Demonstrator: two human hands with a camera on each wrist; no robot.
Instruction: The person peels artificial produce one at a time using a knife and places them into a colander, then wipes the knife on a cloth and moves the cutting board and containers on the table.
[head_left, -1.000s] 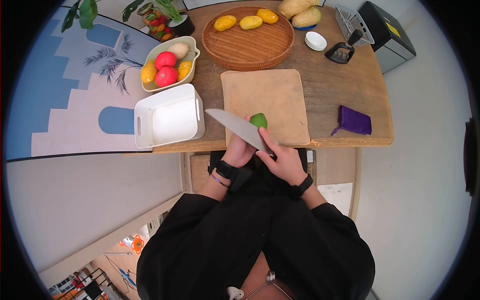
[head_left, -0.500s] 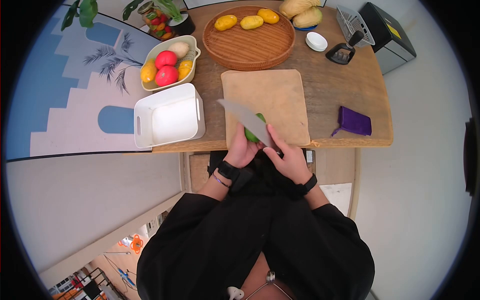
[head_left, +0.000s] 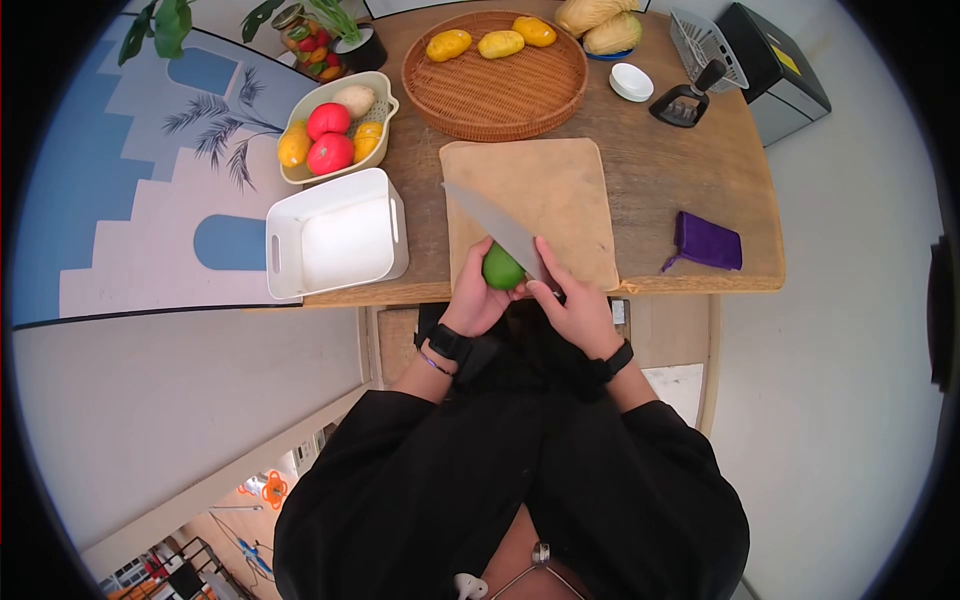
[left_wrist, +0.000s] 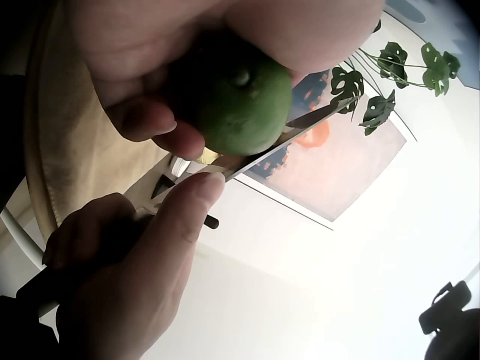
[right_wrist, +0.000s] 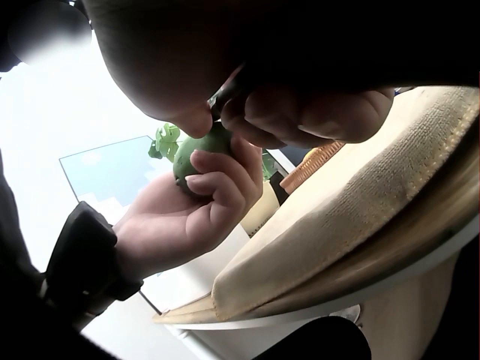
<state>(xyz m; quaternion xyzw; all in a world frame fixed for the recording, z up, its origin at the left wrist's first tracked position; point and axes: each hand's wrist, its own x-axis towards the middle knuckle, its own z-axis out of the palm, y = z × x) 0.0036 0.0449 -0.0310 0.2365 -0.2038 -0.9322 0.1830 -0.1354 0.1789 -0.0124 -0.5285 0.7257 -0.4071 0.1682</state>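
Bin [head_left: 335,235] in white stands at left on the wooden table [head_left: 690,160], well apart from your hands. Next comes your left hand [head_left: 479,300]: its fingers are curled around a round green fruit [head_left: 503,268], which is raised over the front edge of the stitched tan mat [head_left: 555,190]. The knife [head_left: 505,226] is slanted just beside this fruit — whether its blade touches the skin, I cannot tell. Your right hand [head_left: 585,322] is closed around the handle, with one finger laid against the blade. Please be careful: the fruit looks smooth, so it could turn in your palm, and then the blade may slide toward your left fingertips. The cause would be strong pressure while the fruit has no firm support below. Farther right, a purple pouch [head_left: 708,242] lies well apart from the blade.
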